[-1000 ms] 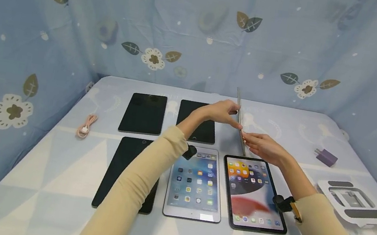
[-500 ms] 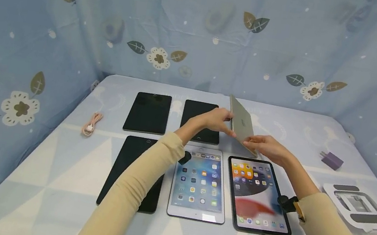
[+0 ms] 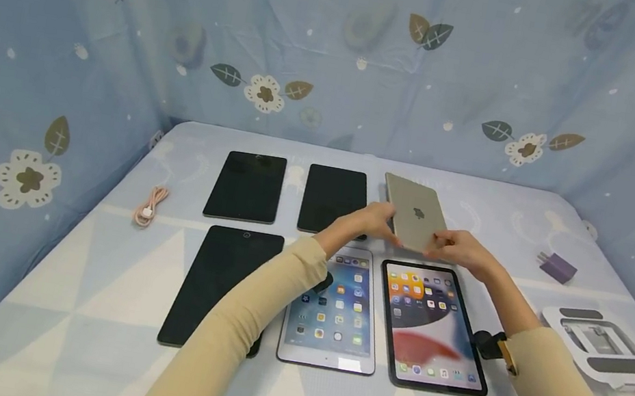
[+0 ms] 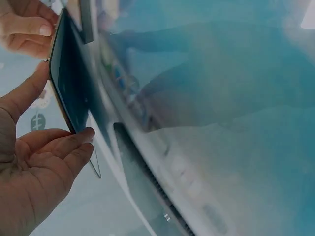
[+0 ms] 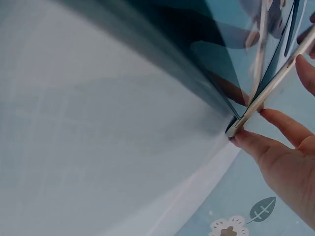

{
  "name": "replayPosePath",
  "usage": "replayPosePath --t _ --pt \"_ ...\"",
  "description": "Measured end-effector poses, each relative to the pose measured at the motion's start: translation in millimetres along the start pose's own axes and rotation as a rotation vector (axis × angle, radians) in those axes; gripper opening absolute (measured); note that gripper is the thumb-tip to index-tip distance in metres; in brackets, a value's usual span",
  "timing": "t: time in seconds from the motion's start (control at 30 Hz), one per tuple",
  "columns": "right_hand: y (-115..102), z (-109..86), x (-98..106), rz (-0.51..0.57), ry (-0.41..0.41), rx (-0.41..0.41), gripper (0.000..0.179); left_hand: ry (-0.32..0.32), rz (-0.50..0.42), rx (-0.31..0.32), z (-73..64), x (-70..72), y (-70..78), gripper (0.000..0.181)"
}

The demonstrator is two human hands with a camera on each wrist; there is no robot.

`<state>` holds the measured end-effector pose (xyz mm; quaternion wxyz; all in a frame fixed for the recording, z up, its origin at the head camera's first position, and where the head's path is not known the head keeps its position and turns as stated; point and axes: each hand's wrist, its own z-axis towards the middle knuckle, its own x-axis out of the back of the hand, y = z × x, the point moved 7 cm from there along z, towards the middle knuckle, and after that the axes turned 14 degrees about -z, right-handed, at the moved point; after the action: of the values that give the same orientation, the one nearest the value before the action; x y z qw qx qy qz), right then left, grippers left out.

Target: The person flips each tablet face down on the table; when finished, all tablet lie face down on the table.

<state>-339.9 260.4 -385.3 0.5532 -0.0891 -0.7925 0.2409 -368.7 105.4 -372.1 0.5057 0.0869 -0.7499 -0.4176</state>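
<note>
The left hand (image 3: 368, 223) grips the left edge of a gold-backed tablet (image 3: 418, 207), thumb and fingers spread apart; the right hand (image 3: 466, 251) pinches its near right corner, fingertips close together. The tablet tilts back-up, right of a dark tablet (image 3: 333, 197) and beyond a lit black-framed tablet (image 3: 427, 330). Farther right, a purple plug (image 3: 558, 268) and white stand (image 3: 623, 365) rest on the surface (image 3: 103, 330).

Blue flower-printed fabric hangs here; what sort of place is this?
Perhaps a curtained demonstration corner: fabric hangs around a pale patterned table holding black rectangular tablets and a coiled pink cable.
</note>
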Motion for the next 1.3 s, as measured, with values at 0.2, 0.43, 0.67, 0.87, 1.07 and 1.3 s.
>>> replayPosePath --t 0.2,0.43,0.67,0.87,1.07,1.3 --pt "-2 3.1 1 -0.068 -0.013 -0.024 0.071 -0.077 0.122 0.029 -2.7 -14.8 1.5 0.039" --pt "-3 4.7 0 -0.099 0.006 -0.033 0.075 -0.066 0.259 0.028 -2.4 -18.4 10.4 0.025" --pt "-2 6.4 -3 -0.106 0.039 -0.013 0.061 -0.063 0.264 0.042 -5.4 -13.3 3.0 0.027" --pt "-26 3.2 2 -0.153 0.085 0.033 0.085 -0.036 0.222 0.050 -22.2 16.3 -15.0 0.054" --pt "-79 10.4 3 -0.174 0.120 0.148 0.075 0.002 0.161 0.062 -47.8 52.9 -41.4 0.075" --pt "-114 29.0 -17 0.027 0.138 0.258 0.078 0.036 0.074 0.103 -74.1 64.0 -73.3 0.076"
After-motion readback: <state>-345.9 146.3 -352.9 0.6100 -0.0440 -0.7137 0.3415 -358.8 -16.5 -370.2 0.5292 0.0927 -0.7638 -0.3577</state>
